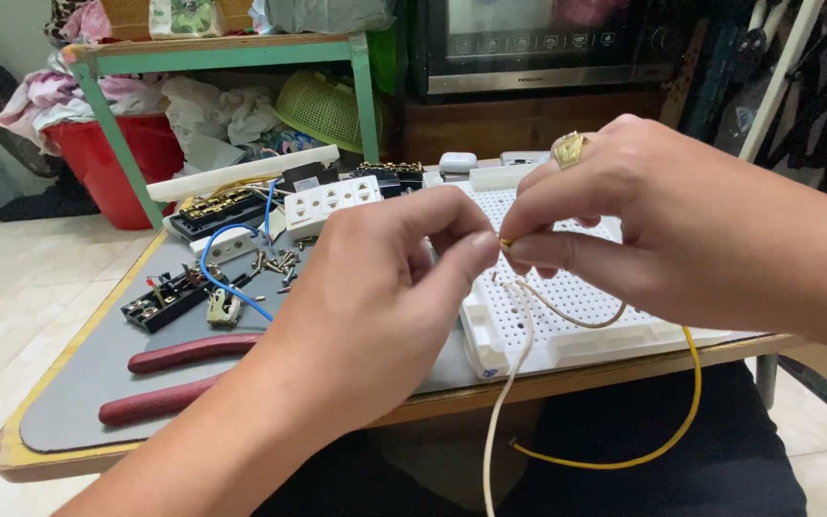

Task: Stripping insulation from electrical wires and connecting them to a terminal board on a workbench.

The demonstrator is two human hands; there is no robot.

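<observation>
Over the grey table (88,383), both hands (490,249) pinch the wire ends (506,243) between them.

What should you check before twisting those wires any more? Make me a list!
1. Left hand pinches the wire ends: ok.
2. Right hand pinches them too: ok.
3. White wire and yellow wire hang free, untangled: ok.
4. Bare tips lined up: cannot tell, fingers hide them.
5. Red-handled pliers within reach on the grey mat: ok.
6. Loose screws away from the hands: ok.
</observation>
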